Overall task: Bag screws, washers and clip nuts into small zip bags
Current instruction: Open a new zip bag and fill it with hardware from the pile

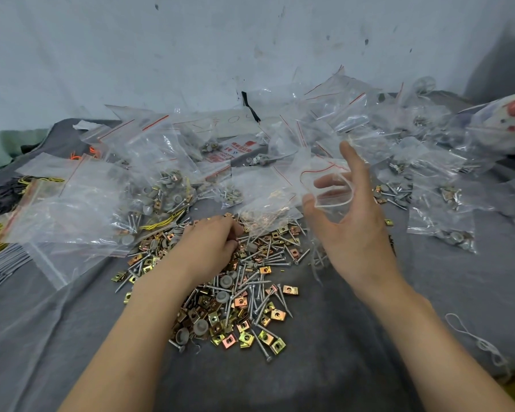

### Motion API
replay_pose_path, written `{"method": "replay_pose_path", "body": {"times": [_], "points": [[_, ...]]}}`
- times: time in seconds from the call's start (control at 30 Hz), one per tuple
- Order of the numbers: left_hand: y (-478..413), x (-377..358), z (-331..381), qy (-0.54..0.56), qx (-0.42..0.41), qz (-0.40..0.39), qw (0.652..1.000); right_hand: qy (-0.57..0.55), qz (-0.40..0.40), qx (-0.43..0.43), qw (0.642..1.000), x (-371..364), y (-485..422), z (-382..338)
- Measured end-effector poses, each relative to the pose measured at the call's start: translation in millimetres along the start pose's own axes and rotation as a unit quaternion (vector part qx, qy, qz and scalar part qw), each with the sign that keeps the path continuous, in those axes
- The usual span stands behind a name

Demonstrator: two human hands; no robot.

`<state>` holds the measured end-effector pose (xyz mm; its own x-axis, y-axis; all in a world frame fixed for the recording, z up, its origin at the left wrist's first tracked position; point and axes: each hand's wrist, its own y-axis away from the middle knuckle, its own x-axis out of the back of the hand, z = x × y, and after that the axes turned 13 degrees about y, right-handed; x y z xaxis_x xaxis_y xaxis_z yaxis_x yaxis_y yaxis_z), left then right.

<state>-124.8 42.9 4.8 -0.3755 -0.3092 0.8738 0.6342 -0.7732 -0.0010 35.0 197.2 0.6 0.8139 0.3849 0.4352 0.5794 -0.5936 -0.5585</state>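
A loose heap of silver screws (pixel 259 295), brass-coloured clip nuts (pixel 244 325) and grey washers (pixel 201 325) lies on the grey cloth in the middle. My left hand (pixel 211 248) reaches palm-down into the far part of the heap, fingers curled on small hardware, what exactly is hidden. My right hand (pixel 351 221) is raised above the heap's right side and holds a small clear zip bag (pixel 330 188) with its mouth spread open between thumb and fingers. A few screws show inside that bag's lower part.
Large clear bags (pixel 81 203) with hardware and yellow wires lie at the left. Many filled small zip bags (pixel 440 215) are piled at the back and right. Grey cloth (pixel 324 367) covers the surface; a white cord (pixel 476 340) lies at the right; a wall stands behind.
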Motion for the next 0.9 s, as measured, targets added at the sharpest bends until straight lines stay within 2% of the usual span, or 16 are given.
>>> {"method": "replay_pose_path", "body": {"times": [0.2,0.6,0.9], "points": [[3,1,-4,0.015,-0.004,0.011,1.0,0.008,-0.003,-0.003,1.0,0,1,1],[5,5,-11,0.129,-0.052,0.07,0.988,0.02,-0.012,0.009,1.0,-5,2,3],[14,13,16,0.268,-0.115,0.095,0.952,0.085,-0.046,0.06,0.993,-6,1,-1]]}}
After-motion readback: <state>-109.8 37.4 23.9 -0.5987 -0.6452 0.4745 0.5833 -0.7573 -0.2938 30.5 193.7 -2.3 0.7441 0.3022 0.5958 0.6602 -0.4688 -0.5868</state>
